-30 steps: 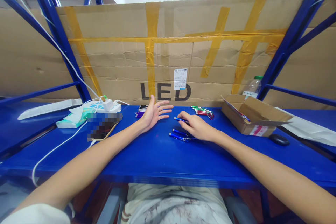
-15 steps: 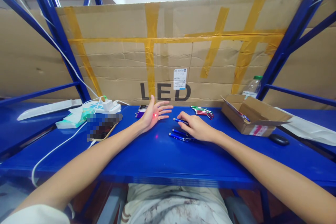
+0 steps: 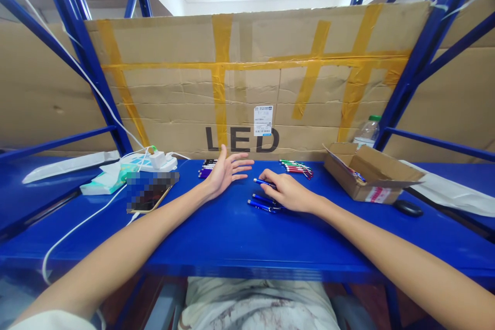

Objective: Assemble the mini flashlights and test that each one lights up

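Observation:
My right hand (image 3: 288, 191) grips a blue laser pointer (image 3: 263, 182), its front end aimed left. Just below that hand, more blue laser pointers (image 3: 262, 206) lie side by side on the blue table (image 3: 232, 240), partly hidden by my fingers. To the left, my left hand (image 3: 224, 175) is open, palm turned toward the pointer and fingers spread, holding nothing. Behind my left wrist lies a row of purple, white and black laser pointers (image 3: 207, 170), partly covered. Green and red laser pointers (image 3: 296, 167) with carabiner clips lie beyond my right hand.
On the right stand an open cardboard box (image 3: 348, 180), a black computer mouse (image 3: 408, 208) and a plastic bottle (image 3: 367, 131). A phone (image 3: 154, 198), a tissue pack (image 3: 102, 181) and a white power strip (image 3: 166, 161) with cables are left. Large cardboard (image 3: 174, 93) closes off the back.
The red laser spots on my left palm and on the table are gone. Both hands keep nearly the same pose, and the camera view has shifted slightly.

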A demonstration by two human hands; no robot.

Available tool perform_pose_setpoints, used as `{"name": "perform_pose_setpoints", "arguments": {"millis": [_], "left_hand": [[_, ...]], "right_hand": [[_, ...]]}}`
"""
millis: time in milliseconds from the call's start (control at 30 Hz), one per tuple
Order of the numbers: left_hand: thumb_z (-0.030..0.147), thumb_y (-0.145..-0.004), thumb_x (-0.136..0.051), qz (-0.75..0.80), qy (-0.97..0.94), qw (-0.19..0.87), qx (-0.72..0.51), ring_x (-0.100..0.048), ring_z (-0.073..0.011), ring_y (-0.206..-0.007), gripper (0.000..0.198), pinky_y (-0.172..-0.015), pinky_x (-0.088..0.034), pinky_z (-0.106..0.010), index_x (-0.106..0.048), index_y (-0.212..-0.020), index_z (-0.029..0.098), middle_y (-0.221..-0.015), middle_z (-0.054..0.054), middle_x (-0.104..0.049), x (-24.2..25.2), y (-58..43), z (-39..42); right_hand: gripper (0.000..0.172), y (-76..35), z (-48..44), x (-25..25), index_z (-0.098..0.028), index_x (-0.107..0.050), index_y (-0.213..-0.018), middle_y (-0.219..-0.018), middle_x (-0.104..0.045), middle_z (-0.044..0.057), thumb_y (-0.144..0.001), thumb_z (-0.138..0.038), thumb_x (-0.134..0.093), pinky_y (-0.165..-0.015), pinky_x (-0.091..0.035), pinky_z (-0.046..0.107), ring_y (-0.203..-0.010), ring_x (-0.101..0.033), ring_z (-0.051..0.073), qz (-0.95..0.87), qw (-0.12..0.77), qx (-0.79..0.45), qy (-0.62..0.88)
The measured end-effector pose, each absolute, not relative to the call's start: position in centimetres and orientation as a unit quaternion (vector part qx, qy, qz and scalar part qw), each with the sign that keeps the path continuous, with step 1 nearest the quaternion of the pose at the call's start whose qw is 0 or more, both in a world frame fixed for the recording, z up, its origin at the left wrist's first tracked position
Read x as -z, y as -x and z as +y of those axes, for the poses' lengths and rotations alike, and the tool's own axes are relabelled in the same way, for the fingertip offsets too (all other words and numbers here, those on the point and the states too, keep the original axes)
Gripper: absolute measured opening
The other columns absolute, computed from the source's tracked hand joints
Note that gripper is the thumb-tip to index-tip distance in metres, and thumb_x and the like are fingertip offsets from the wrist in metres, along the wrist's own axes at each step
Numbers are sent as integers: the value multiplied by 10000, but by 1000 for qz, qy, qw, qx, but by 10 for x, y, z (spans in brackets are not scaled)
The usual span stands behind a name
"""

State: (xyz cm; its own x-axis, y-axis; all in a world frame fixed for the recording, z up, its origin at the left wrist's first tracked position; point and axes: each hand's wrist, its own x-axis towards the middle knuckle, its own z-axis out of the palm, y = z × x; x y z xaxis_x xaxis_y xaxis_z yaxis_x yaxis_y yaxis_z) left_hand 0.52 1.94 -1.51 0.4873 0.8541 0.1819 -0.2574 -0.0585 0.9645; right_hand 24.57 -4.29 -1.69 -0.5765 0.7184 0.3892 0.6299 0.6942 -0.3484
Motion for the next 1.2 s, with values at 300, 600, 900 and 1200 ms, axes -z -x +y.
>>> {"name": "perform_pose_setpoints", "arguments": {"millis": [300, 600, 900, 1200], "left_hand": [[909, -941, -262, 261, -593, 629, -430, -632, -335, -1341, 899, -1052, -533, -463, -633, -1352, 202, -1420, -186, -697, 14, -6, 18], [910, -947, -243, 262, -593, 630, -428, -633, -337, -1332, 900, -1070, -517, -476, -643, -1339, 204, -1406, -182, -705, 15, -6, 18], [913, -947, -231, 262, -589, 635, -426, -646, -340, -1309, 919, -1054, -522, -475, -649, -1342, 196, -1390, -185, -712, 14, -6, 17], [905, -954, -221, 266, -581, 641, -425, -645, -354, -1304, 935, -1023, -540, -458, -638, -1353, 168, -1371, -202, -714, 11, -7, 13]], "right_hand": [[154, -246, -43, 16, -236, -562, -1105, -828, -702, 7, -1087, -344, -453, -660, -404, 297, -679, -610, 192, -881, 257, -88, 387], [236, -247, -42, 18, -229, -577, -1225, -909, -742, 44, -1118, -363, -415, -702, -439, 324, -739, -672, 225, -887, 217, -87, 399], [285, -248, -40, 19, -230, -604, -1289, -1113, -763, 104, -1128, -329, -390, -857, -513, 372, -948, -725, 260, -899, 234, -73, 362], [325, -251, -36, 21, -212, -585, -1365, -1187, -762, 135, -1126, -324, -395, -875, -527, 387, -1007, -740, 282, -895, 240, -44, 373]]}}
